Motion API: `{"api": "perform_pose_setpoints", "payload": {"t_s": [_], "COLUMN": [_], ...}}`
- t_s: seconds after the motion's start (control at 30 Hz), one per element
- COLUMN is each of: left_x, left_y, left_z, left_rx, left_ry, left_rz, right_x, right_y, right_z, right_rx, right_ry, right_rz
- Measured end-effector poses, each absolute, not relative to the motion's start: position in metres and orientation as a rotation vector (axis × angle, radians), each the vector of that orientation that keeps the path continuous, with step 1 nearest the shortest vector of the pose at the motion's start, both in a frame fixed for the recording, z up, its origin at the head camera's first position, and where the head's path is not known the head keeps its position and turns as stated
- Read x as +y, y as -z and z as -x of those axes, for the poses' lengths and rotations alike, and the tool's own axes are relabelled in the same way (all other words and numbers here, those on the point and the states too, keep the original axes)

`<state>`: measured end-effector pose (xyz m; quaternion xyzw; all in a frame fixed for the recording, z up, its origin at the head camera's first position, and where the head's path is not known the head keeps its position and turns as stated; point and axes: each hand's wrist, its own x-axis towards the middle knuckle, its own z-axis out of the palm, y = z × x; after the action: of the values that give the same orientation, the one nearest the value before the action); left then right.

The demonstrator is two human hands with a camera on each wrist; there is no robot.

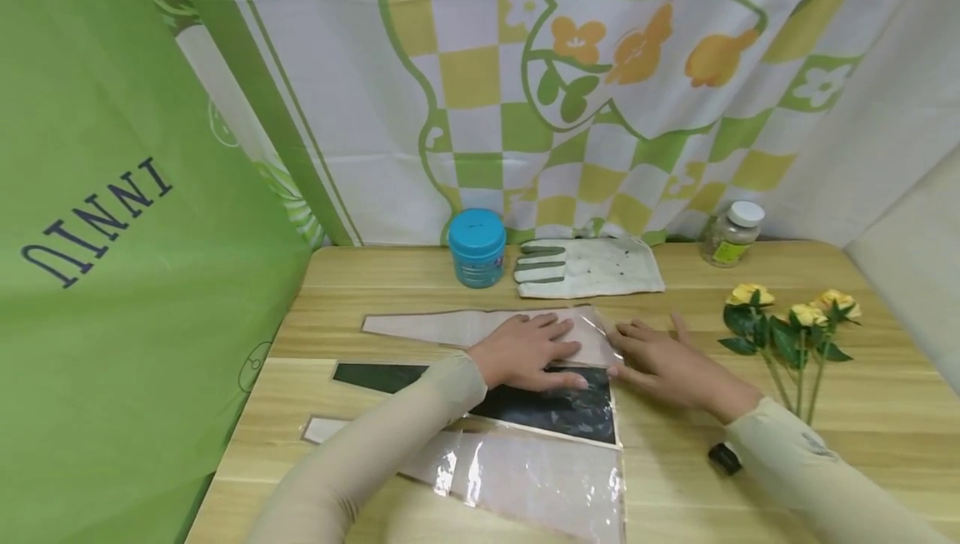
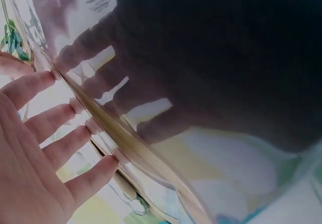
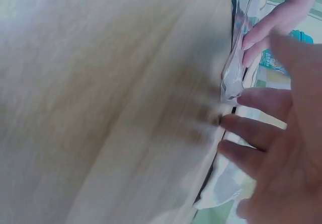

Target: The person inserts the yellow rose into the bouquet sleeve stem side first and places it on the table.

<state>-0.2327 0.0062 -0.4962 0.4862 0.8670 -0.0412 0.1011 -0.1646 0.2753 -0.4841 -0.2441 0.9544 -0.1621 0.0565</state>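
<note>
Left grip (image 1: 527,352) outspread on pale panel (image 1: 438,326)

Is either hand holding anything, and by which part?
Nothing is gripped: the left hand lies spread on the farthest pale sheet, and the right hand is at its wide end.

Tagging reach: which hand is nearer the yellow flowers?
Right. Right hand is left of the yellow flowers; left hand is farther left, partly over the dark sheet.
</note>
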Motion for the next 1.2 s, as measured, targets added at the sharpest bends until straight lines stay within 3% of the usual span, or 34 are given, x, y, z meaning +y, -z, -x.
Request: {"api": "perform_pose_setpoints", "payload": {"t_s": [0.17,0.27,0.33,0.47,0.53,0.6,1.2], "left_x": [0.008,0.012,0.015,0.026,0.033,0.039,0.051], "left_y": [0.494,0.496,0.496,0.488,0.482,0.479,0.486], "left_z": [0.232,0.232,0.23,0.228,0.226,0.221,0.21], "left_rx": [2.599,2.694,2.731,2.252,1.933,1.725,1.6], "left_ry": [0.167,-0.045,-0.455,-1.579,-1.876,-1.982,-2.038], "left_rz": [-1.442,-1.368,-1.122,-0.335,-0.005,0.168,0.268], "right_x": [0.269,0.264,0.261,0.254,0.252,0.25,0.251], "right_y": [0.482,0.479,0.476,0.471,0.469,0.467,0.47], "right_z": [0.168,0.169,0.171,0.175,0.176,0.176,0.189], "right_rx": [2.99,3.008,3.021,3.072,3.09,3.096,3.099], "right_ry": [0.542,0.608,0.658,0.736,0.753,0.757,0.792], "right_rz": [0.797,0.811,0.834,0.904,0.928,0.928,0.859]}}
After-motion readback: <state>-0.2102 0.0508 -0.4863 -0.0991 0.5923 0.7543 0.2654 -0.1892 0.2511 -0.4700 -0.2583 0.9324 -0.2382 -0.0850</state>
